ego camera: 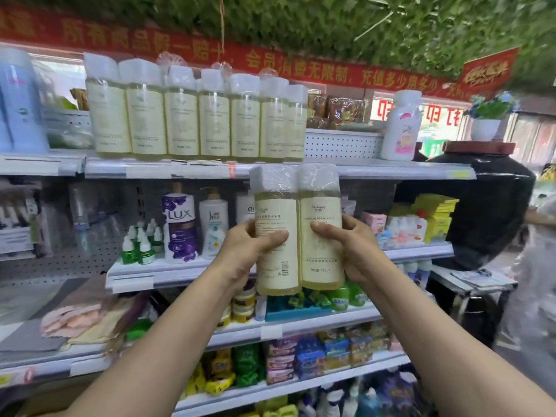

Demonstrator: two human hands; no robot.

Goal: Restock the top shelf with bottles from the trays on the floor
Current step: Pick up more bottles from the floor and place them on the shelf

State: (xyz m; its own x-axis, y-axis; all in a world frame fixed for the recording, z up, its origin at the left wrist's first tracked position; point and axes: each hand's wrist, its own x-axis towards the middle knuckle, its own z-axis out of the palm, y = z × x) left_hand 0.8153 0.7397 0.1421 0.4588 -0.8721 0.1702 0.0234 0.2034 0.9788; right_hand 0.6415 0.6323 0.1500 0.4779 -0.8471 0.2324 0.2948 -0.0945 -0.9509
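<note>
I hold two pale yellow bottles with white caps, wrapped in clear film, upright and side by side in front of the shelving. My left hand (246, 251) grips the left bottle (275, 212) and my right hand (352, 245) grips the right bottle (320, 206). Their caps reach just below the edge of the top shelf (391, 170). On that shelf stands a row of several matching yellow bottles (195, 115). To the right of the row, bare shelf runs up to a white bottle with a pink label (401, 127).
A large blue-white bottle (18, 100) stands at the far left of the top shelf. Lower shelves hold a purple Lux bottle (180, 224), green refill bottles, jars and packets. A big black jar (487, 206) with a potted plant sits to the right of the shelving.
</note>
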